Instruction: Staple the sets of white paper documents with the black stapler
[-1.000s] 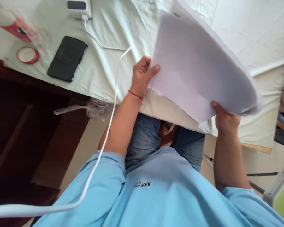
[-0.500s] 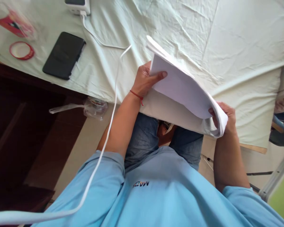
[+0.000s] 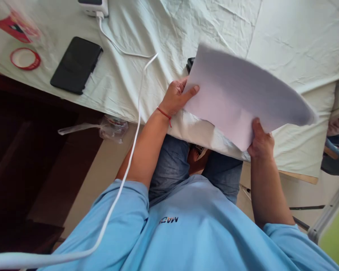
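Both hands hold white paper (image 3: 228,90) above the near edge of the cloth-covered table. My left hand (image 3: 176,96) grips its left side, thumb on top and fingers underneath. At the lower right edge, my right hand (image 3: 261,141) pinches the paper with its thumb on the upper face. The far part of the paper bends up and spreads out to the right; no print shows on the visible face. How many sheets there are I cannot tell. A small black object (image 3: 190,64) peeks out from behind the paper's left edge, mostly hidden.
On the pale tablecloth (image 3: 164,22) at left lie a black phone (image 3: 76,66), a red tape roll (image 3: 25,59) and a red-and-white packet (image 3: 15,26). A white cable (image 3: 135,131) runs from a white power brick (image 3: 94,7) across my left arm. A plastic bag (image 3: 113,128) hangs below the edge.
The paper, curled over toward me before, is now unfolded and spread out to the right. My right hand has shifted slightly left and down, its thumb now on top. The black object has come into view.
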A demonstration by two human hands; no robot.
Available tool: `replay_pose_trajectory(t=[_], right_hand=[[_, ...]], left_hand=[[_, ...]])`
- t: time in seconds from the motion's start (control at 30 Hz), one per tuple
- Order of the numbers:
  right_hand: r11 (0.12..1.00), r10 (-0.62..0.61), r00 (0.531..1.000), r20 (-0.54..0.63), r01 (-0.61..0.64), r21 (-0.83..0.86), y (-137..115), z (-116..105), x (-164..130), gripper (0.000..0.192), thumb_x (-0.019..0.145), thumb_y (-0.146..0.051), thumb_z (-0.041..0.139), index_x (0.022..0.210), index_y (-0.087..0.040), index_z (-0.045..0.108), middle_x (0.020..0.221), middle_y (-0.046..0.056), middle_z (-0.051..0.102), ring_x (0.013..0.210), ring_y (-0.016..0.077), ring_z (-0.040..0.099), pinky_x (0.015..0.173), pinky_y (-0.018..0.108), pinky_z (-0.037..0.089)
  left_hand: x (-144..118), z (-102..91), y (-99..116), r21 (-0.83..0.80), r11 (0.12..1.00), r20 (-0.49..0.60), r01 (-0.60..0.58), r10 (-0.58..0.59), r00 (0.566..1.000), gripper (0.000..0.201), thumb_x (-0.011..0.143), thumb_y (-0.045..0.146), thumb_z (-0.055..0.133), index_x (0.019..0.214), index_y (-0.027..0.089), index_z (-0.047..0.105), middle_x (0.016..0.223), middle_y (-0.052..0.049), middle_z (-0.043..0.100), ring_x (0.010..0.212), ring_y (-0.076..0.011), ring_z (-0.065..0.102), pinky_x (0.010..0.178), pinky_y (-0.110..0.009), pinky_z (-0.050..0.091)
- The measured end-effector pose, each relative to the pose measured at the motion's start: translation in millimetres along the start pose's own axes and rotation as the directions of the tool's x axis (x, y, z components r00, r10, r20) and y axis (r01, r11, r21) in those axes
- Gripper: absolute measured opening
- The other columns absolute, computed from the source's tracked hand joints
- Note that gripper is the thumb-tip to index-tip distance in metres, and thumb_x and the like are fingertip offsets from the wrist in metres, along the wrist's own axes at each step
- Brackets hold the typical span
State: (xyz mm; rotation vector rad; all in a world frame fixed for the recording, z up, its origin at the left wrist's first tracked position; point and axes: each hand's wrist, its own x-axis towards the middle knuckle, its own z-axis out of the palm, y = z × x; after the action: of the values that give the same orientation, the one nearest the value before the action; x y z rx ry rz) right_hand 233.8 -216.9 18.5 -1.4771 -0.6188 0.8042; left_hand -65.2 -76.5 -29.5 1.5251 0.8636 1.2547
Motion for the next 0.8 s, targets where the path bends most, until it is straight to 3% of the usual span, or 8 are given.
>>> replay_pose_trajectory(t=[0.1, 0.2, 0.3, 0.4, 0.47, 0.6, 0.7, 0.8], right_hand=[[0.995, 0.099, 0.994, -0.046, -0.098, 0.017, -1.7, 3.4, -15.7, 0.054, 0.071, -0.05, 0.105, 0.112, -0.028, 0.078, 0.126, 0.003, 0.084, 0.133, 0.0267, 0.078, 0.113, 0.043, 0.07], [0.98, 0.197, 0.979, -0.051, -0.198, -0.012, -1.8, 0.2, -34.9, 0.051, 0.072, -0.054, 0.104, 0.102, -0.024, 0.077, 0.121, 0.007, 0.085, 0.13, 0.0295, 0.079, 0.106, 0.042, 0.074], [0.97, 0.236, 0.972, 0.022, -0.234, -0.068, -3.7, -10.9, -51.2, 0.05, 0.075, -0.054, 0.103, 0.104, -0.024, 0.077, 0.118, 0.007, 0.085, 0.127, 0.0286, 0.08, 0.099, 0.039, 0.075], [0.948, 0.291, 0.945, 0.15, -0.263, -0.181, -12.6, -32.2, -49.7, 0.053, 0.07, -0.057, 0.104, 0.1, -0.025, 0.074, 0.112, 0.007, 0.084, 0.112, 0.0281, 0.082, 0.089, 0.039, 0.075], [0.941, 0.266, 0.949, 0.169, -0.218, -0.261, -22.5, -49.7, -35.0, 0.056, 0.066, -0.062, 0.103, 0.091, -0.025, 0.071, 0.106, 0.006, 0.083, 0.1, 0.0254, 0.082, 0.084, 0.037, 0.074], [0.921, -0.011, 0.992, 0.124, 0.058, -0.386, -45.1, -73.6, 12.0, 0.064, 0.069, -0.048, 0.1, 0.121, -0.028, 0.07, 0.112, 0.005, 0.08, 0.111, 0.0237, 0.08, 0.111, 0.042, 0.064], [0.784, -0.041, 0.96, 0.275, 0.202, -0.587, -56.0, -67.9, 43.1, 0.075, 0.075, -0.044, 0.095, 0.14, -0.028, 0.063, 0.138, 0.015, 0.078, 0.137, 0.0293, 0.074, 0.125, 0.052, 0.054], [0.722, 0.043, 0.904, 0.425, 0.266, -0.639, -59.0, -43.0, 60.7, 0.077, 0.082, -0.046, 0.09, 0.149, -0.026, 0.059, 0.146, 0.017, 0.076, 0.139, 0.0287, 0.074, 0.123, 0.048, 0.056]], left_hand=[[0.2, -0.9, 7.7, -0.007, 1.0, 0.054, -0.004, 0.004, 0.999, 0.071, 0.094, 0.088, 0.066, 0.115, 0.021, 0.076, 0.098, -0.007, 0.076, 0.108, -0.0269, 0.08, 0.097, -0.048, 0.068], [0.6, -2.7, 8.3, 0.014, 1.0, 0.038, 0.017, -0.018, 0.999, 0.065, 0.098, 0.085, 0.063, 0.103, 0.021, 0.072, 0.088, -0.004, 0.066, 0.098, -0.0242, 0.075, 0.092, -0.044, 0.067], [0.2, -4.0, 6.4, 0.088, 0.996, 0.02, 0.033, -0.035, 0.999, 0.059, 0.103, 0.076, 0.063, 0.083, 0.021, 0.06, 0.078, -0.001, 0.048, 0.085, -0.0191, 0.066, 0.086, -0.04, 0.064], [-0.6, -4.3, 6.7, 0.109, 0.993, 0.047, 0.043, -0.048, 0.998, 0.056, 0.106, 0.067, 0.067, 0.077, 0.022, 0.05, 0.077, 0.0, 0.039, 0.08, -0.0164, 0.058, 0.081, -0.037, 0.062], [-1.2, -3.9, 8.9, 0.094, 0.995, 0.085, 0.041, -0.049, 0.995, 0.053, 0.106, 0.062, 0.067, 0.077, 0.022, 0.049, 0.076, 0.0, 0.038, 0.079, -0.0159, 0.056, 0.078, -0.034, 0.06], [-2.3, -2.9, 16.5, 0.073, 0.997, 0.159, 0.012, -0.024, 0.987, 0.051, 0.107, 0.058, 0.067, 0.075, 0.022, 0.049, 0.074, 0.0, 0.042, 0.075, -0.0144, 0.053, 0.071, -0.03, 0.054], [-3.3, -2.8, 22.9, 0.045, 0.999, 0.188, 0.007, -0.015, 0.982, 0.054, 0.107, 0.06, 0.068, 0.075, 0.022, 0.048, 0.073, 0.001, 0.043, 0.071, -0.0125, 0.05, 0.066, -0.028, 0.05], [-4.2, -3.2, 26.5, 0.0, 1.0, 0.234, 0.03, -0.029, 0.972, 0.057, 0.105, 0.067, 0.068, 0.076, 0.021, 0.05, 0.074, 0.002, 0.044, 0.067, -0.0108, 0.044, 0.061, -0.027, 0.043]])
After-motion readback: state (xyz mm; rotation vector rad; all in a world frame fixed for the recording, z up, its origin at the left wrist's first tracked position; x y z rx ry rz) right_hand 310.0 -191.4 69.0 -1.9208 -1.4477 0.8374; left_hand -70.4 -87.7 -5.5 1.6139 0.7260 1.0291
